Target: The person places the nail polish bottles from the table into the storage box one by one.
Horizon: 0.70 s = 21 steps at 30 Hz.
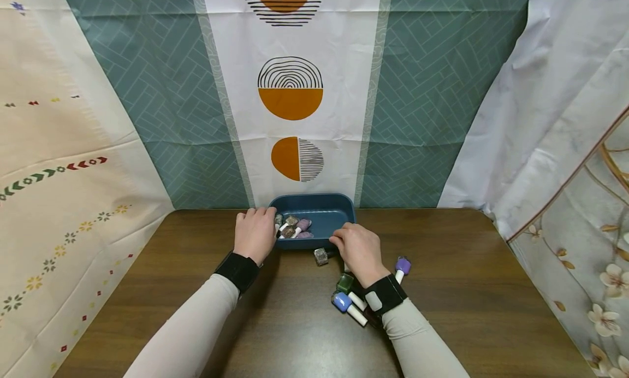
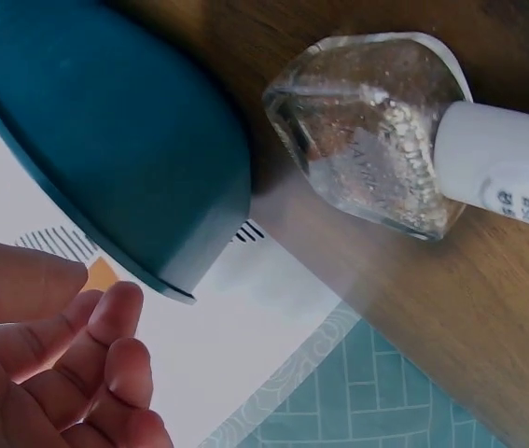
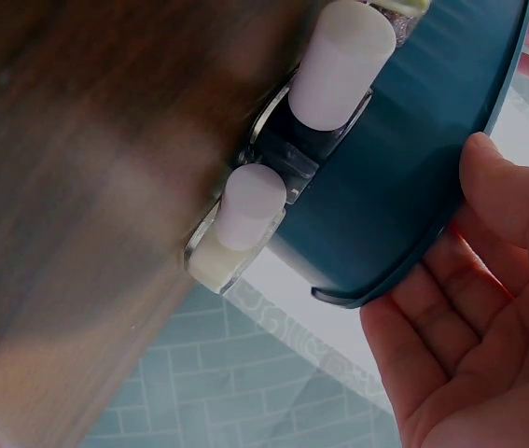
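Note:
A dark blue plastic bin [image 1: 334, 203] stands at the back of the table, with several nail polish bottles [image 1: 303, 225] at its left end. My left hand [image 1: 255, 236] hovers at the bin's left rim; in the left wrist view its fingers are loosely bent, with nothing visible between them. A clear glitter nail polish bottle [image 2: 376, 135] lies by the bin under that wrist. My right hand [image 1: 361, 249] pinches the front right rim in the right wrist view; its fingertips are hidden behind the wall. Below it are a dark bottle's white cap [image 3: 343, 70] and a pale bottle [image 3: 217, 254].
Around my right wrist lie a green bottle [image 1: 345, 282], a blue bottle [image 1: 342, 301] and a purple bottle [image 1: 403, 265]. A glittery grey bottle [image 1: 321, 256] lies before the bin. Patterned cloth [image 1: 417, 94] hangs behind the wooden table [image 1: 467, 290].

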Each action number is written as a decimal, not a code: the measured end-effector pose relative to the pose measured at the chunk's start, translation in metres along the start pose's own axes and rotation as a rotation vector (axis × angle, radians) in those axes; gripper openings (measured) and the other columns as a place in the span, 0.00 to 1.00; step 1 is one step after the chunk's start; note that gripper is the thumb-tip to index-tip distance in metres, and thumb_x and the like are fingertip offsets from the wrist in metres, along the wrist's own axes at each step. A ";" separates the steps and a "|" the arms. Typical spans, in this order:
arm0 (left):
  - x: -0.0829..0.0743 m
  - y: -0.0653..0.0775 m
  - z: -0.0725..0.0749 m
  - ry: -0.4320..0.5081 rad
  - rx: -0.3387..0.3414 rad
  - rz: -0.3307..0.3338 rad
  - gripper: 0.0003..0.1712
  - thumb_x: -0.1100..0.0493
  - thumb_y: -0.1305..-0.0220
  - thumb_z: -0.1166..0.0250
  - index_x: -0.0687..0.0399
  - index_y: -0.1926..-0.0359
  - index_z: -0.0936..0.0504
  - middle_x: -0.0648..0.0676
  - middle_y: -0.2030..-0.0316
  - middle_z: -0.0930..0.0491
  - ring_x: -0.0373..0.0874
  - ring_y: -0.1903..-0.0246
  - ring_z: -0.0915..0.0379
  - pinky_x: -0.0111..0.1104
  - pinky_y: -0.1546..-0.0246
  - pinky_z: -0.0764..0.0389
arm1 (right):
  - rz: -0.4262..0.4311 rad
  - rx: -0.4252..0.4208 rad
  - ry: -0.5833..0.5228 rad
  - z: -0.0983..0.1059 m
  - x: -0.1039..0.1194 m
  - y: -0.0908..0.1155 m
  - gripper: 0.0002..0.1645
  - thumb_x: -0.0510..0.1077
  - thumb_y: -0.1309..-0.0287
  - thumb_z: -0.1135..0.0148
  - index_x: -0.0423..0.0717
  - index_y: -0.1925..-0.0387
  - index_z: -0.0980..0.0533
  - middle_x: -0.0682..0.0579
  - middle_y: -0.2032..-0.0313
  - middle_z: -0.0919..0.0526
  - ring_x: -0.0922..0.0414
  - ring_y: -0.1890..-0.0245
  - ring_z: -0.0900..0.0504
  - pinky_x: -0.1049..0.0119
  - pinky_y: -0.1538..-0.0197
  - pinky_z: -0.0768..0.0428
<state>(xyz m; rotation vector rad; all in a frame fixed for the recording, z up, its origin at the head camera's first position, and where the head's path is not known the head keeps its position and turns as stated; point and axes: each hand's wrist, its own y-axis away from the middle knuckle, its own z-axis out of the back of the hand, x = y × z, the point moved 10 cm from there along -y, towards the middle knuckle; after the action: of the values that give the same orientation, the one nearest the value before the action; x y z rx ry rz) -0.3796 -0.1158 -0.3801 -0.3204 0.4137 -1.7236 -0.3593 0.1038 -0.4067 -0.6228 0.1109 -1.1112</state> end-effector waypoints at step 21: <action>0.014 0.049 0.029 0.040 -0.070 -0.052 0.15 0.60 0.27 0.26 0.61 0.44 0.12 0.63 0.54 0.14 0.64 0.55 0.20 0.56 0.54 0.23 | -0.005 0.003 -0.005 0.001 0.000 0.000 0.06 0.50 0.31 0.22 0.54 0.60 0.07 0.56 0.64 0.12 0.53 0.61 0.11 0.53 0.61 0.13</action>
<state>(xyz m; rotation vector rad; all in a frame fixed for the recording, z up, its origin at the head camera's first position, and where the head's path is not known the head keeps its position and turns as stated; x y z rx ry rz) -0.3259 -0.1404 -0.3758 -0.3505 0.4991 -1.7717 -0.3593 0.1040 -0.4060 -0.6240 0.1034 -1.1143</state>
